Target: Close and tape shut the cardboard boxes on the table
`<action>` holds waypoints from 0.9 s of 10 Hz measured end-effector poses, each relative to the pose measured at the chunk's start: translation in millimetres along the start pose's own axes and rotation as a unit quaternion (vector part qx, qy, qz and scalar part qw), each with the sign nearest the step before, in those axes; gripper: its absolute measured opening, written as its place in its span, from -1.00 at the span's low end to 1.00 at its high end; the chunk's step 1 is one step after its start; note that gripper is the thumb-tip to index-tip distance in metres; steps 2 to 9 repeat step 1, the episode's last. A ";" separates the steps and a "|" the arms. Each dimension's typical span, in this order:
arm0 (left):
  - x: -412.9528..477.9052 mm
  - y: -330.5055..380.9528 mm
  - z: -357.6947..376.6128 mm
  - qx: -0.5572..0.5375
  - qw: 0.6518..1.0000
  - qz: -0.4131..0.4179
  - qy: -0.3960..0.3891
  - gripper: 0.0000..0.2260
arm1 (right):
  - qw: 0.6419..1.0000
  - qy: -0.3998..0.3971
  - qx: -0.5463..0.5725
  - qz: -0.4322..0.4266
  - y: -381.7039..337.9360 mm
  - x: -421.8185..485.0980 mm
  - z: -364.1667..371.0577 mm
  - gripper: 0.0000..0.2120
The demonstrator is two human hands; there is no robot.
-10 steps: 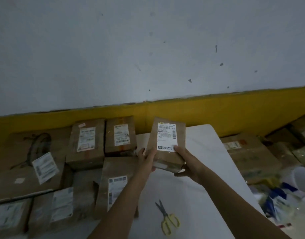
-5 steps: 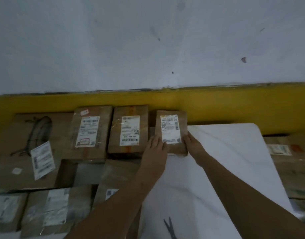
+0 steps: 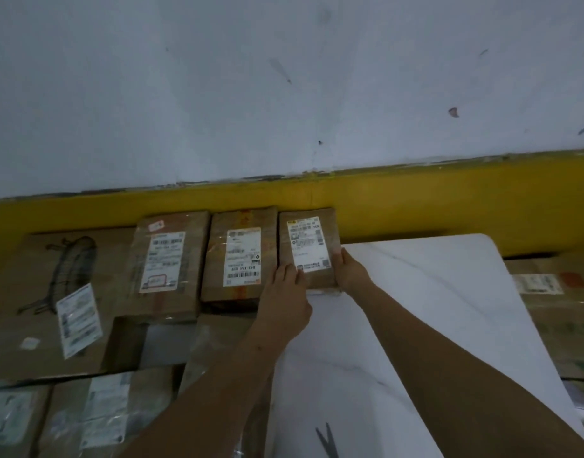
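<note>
A small taped cardboard box [image 3: 308,226] with a white shipping label lies flat at the far edge of the white table [image 3: 432,292], against the yellow wall band. It is the rightmost of a row of three labelled boxes. My left hand [image 3: 285,299] grips its near left corner, with fingers on the label's lower edge. My right hand [image 3: 348,271] holds its near right side. The middle box [image 3: 239,256] touches it on the left, and a larger box [image 3: 166,259] follows further left.
More labelled cardboard boxes [image 3: 52,309] are stacked at left and lower left. Scissors' blades [image 3: 327,441] show at the bottom edge on the table. Another carton [image 3: 554,305] sits to the right, beyond the table's edge. The grey wall rises behind.
The small box went from held up over the table to lying flat in the row at the back. Both hands moved forward with it; my view tilted up.
</note>
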State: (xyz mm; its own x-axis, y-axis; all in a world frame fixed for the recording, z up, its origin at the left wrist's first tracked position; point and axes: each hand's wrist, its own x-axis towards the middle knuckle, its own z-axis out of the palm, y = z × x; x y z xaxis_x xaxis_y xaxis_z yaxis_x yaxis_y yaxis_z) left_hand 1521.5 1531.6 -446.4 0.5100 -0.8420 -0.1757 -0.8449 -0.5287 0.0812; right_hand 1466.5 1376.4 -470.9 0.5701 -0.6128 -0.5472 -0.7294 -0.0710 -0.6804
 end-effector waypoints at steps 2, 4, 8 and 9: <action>-12.8 -12.9 -11.0 -0.063 0.998 0.021 0.014 -0.54 | 0.999 0.032 -0.033 0.017 -2.6 -18.9 -4.4 -0.38; -12.8 -12.9 -11.0 -0.063 0.998 0.021 0.014 -0.54 | 0.999 0.032 -0.033 0.017 -2.6 -18.9 -4.4 -0.38; -12.8 -12.9 -11.0 -0.063 0.998 0.021 0.014 -0.54 | 0.999 0.032 -0.033 0.017 -2.6 -18.9 -4.4 -0.38; -12.8 -12.9 -11.0 -0.063 0.998 0.021 0.014 -0.54 | 0.999 0.032 -0.033 0.017 -2.6 -18.9 -4.4 -0.38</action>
